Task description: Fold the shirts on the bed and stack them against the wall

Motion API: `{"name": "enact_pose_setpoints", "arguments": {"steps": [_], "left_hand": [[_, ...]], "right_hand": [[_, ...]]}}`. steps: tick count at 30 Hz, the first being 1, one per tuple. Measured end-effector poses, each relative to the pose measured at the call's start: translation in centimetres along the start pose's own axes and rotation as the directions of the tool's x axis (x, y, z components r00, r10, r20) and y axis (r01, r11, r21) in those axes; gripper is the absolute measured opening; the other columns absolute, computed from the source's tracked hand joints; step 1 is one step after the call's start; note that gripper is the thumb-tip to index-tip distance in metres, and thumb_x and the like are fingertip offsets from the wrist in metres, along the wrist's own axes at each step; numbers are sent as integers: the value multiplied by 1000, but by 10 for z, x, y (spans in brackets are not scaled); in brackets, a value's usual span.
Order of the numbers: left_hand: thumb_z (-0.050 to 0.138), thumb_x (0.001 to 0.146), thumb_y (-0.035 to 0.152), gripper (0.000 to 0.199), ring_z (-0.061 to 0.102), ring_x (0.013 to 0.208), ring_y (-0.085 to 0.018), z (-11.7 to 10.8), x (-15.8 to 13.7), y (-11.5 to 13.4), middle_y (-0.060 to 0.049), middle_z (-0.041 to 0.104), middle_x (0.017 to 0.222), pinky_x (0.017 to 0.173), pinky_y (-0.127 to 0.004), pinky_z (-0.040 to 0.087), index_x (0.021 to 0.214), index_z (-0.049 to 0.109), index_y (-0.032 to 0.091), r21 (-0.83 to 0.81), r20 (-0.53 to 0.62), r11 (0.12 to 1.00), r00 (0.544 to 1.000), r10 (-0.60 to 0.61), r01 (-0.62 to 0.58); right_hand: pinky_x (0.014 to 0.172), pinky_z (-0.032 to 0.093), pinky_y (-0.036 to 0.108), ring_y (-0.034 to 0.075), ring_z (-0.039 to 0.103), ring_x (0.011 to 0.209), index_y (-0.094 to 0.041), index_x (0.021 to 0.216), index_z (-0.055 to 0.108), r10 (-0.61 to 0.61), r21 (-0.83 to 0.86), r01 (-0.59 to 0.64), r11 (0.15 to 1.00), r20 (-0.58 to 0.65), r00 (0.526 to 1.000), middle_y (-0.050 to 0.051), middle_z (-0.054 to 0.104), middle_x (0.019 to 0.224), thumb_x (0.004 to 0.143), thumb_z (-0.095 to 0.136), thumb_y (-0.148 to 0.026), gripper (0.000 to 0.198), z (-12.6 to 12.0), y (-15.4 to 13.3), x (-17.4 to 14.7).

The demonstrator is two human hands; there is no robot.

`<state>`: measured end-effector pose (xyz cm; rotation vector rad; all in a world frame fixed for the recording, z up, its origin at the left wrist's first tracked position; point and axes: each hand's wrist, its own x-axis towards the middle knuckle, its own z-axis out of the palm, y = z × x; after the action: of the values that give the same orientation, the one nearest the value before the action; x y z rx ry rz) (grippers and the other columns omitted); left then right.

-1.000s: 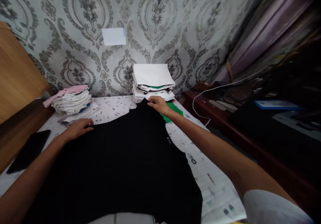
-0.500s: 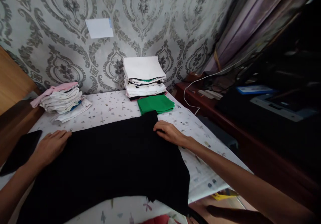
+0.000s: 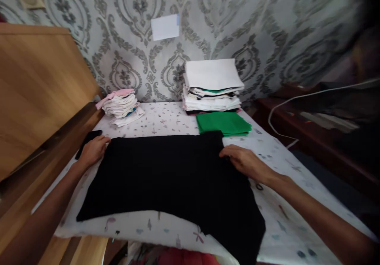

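Observation:
A black T-shirt (image 3: pixel 166 170) lies spread over the patterned white cloth, apparently doubled lengthwise, with a sleeve-like part hanging toward the lower right. My left hand (image 3: pixel 95 150) is at its upper left corner, fingers closed on the edge. At the upper right, my right hand (image 3: pixel 243 160) pinches the fabric near the shoulder end. A folded green cloth (image 3: pixel 224 123) lies just beyond the shirt's upper right edge. The dark phone-like slab (image 3: pixel 88 141) beside my left hand is partly covered by it.
A tall stack of folded clothes (image 3: pixel 212 75) stands against the patterned wall. A smaller pile (image 3: pixel 120 106) with pink on top sits at the back left. Wooden board (image 3: pixel 44 91) borders the left. A white cable (image 3: pixel 276 105) runs over dark red furniture (image 3: pixel 320 138) on the right.
The view has swung left and back, so everything appears shifted right. The shirt's left end now lies straighter and wholly in view, with both hands still at its upper corners.

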<state>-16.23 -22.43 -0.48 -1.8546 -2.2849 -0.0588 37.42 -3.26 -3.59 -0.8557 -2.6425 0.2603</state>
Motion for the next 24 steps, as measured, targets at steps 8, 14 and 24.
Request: {"name": "enact_pose_setpoints", "arguments": {"steps": [8,14,24], "left_hand": [[42,88,46,36,65,85,-24,9,47,-4,-10,70,87,73,-30,45,83,64,17,-246,200,894,922,-332,375],[56,80,38,21,62,75,-21,16,58,4,-2,66,74,65,-27,44,77,61,18,-272,217,897,930,-297,350],[33,100,37,36,68,98,-30,12,32,18,-17,71,108,83,-38,47,125,50,17,43,145,984,973,-178,173]], "right_hand": [[92,53,43,28,66,102,-22,102,72,-38,-77,24,997,-186,982,11,73,108,91,38,-23,35,27,-1,59],[96,47,49,31,61,111,-19,114,71,-57,-193,9,981,-244,968,15,67,122,98,41,-36,39,55,1,54],[95,42,49,34,54,121,-19,131,64,-73,-321,15,947,-168,983,15,64,132,96,45,-53,52,52,-4,49]]}}
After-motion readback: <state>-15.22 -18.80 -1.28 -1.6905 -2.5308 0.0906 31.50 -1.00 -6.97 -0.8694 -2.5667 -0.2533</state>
